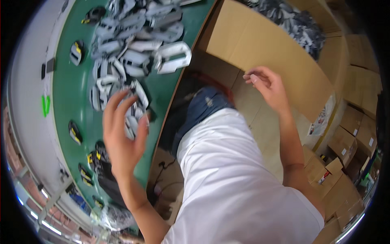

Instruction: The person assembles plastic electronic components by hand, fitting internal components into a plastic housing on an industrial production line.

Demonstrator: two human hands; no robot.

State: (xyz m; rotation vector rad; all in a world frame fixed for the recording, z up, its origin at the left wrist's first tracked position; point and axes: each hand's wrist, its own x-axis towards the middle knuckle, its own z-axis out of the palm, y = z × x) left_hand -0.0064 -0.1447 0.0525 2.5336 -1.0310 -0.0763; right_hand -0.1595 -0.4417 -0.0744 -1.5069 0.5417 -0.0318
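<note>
My left hand hovers over the near part of the green table, its fingers and thumb spread apart with nothing gripped between them. Behind its fingertips lie grey plastic parts; I cannot tell whether the hand touches them. A large heap of similar grey and white plastic housings covers the table beyond, with a pale U-shaped frame at its right edge. Off to the right, my right hand is raised beside a cardboard box flap. Its fingers are loosely bent, thumb apart, and no object shows in them.
The green table carries several black-and-yellow parts along its left side and a clear plastic bag at the lower end. An opened carton holds many grey pieces at the upper right. Stacked cardboard boxes line the right side.
</note>
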